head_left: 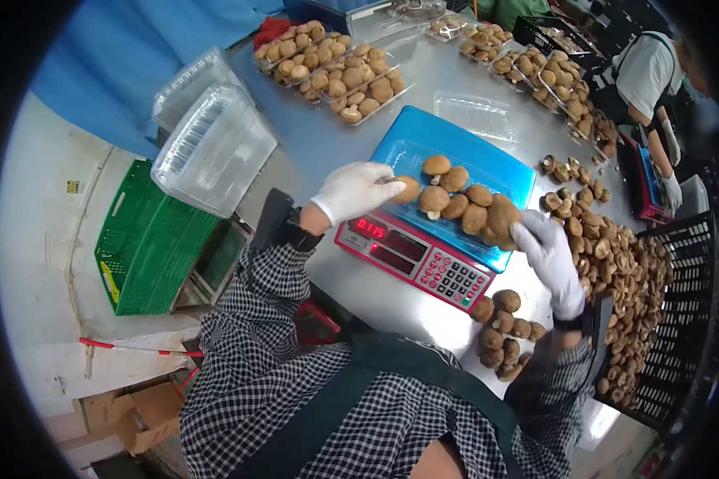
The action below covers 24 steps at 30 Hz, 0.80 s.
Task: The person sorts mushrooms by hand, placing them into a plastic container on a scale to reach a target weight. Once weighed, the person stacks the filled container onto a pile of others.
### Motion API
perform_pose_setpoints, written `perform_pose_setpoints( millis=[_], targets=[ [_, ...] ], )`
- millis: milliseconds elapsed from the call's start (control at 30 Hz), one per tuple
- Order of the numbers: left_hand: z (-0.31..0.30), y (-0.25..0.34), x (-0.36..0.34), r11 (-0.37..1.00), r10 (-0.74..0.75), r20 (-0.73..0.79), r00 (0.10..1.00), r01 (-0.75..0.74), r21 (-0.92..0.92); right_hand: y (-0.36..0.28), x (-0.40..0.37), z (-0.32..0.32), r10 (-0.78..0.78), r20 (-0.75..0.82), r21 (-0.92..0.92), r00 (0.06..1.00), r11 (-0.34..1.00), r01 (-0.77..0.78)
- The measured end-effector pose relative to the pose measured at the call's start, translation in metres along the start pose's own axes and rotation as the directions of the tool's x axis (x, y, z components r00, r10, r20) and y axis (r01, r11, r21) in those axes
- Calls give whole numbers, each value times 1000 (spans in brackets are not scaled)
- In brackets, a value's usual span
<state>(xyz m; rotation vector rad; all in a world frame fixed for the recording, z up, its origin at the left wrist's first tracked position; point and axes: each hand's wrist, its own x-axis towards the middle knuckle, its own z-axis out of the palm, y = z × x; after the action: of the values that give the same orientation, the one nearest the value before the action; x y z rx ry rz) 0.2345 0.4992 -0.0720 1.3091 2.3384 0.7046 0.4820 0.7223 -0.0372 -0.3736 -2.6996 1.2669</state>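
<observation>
A blue-topped weighing scale (411,124) with a red keypad front lies before me, its red display reading about 0.115. On it a clear plastic tray (391,160) holds several brown mushrooms (434,199). My left hand (355,191), in a white glove, pinches a mushroom (406,190) over the tray's left end. At the right end, my gloved right hand (550,259) has its fingers closed on a larger mushroom (501,222). Several loose mushrooms (503,323) rest on the metal table below the scale.
Filled mushroom trays (367,80) stand at the back. Stacked clear trays (212,152) sit at left above a green crate (156,239). A mushroom heap (623,271) spills from a black crate (691,319) at right. Another person (651,76) works at a second scale.
</observation>
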Motion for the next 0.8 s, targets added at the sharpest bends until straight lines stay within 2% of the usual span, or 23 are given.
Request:
perform_pose_setpoints(
  millis=[33,100,133,200,233,267,300,367,433,500,600,667,767,800],
  targets=[
    [1,-4,4,1000,5,10,1000,-5,-19,-13,24,4,-52,19,-61,998,997,53],
    [2,-8,9,993,106,35,994,-108,50,-35,67,12,-134,89,-227,987,962,152],
    [-3,-3,10,988,90,81,993,-99,118,-41,87,18,-126,94,-239,988,960,145],
    [-4,-4,13,978,118,130,984,-138,159,-50,121,30,-184,216,-320,959,915,247],
    [-2,-5,14,971,137,143,980,-161,176,-56,135,34,-177,224,-328,959,912,245],
    [3,-9,14,962,199,94,975,-213,173,-62,147,37,-159,317,-387,935,878,281],
    [5,-11,12,963,201,89,976,-213,162,-67,158,40,-134,405,-440,905,839,321],
    [4,-10,12,940,273,53,961,-278,197,-64,178,48,-123,452,-499,883,786,365],
    [2,-8,11,952,247,56,967,-253,172,-59,191,54,-53,541,-540,839,743,395],
    [4,-10,10,955,265,30,964,-267,130,-52,198,57,-36,568,-518,823,761,391],
    [7,-13,9,962,249,3,968,-248,110,-47,201,62,-36,526,-462,850,826,322],
    [5,-13,8,971,223,3,975,-222,94,-44,200,63,-21,456,-339,890,920,196],
    [1,-17,9,976,203,-24,979,-200,89,-48,198,61,44,425,-356,904,926,122],
    [-1,-22,11,975,217,-105,971,-211,62,-50,196,59,46,424,-355,905,927,119]
  ],
)
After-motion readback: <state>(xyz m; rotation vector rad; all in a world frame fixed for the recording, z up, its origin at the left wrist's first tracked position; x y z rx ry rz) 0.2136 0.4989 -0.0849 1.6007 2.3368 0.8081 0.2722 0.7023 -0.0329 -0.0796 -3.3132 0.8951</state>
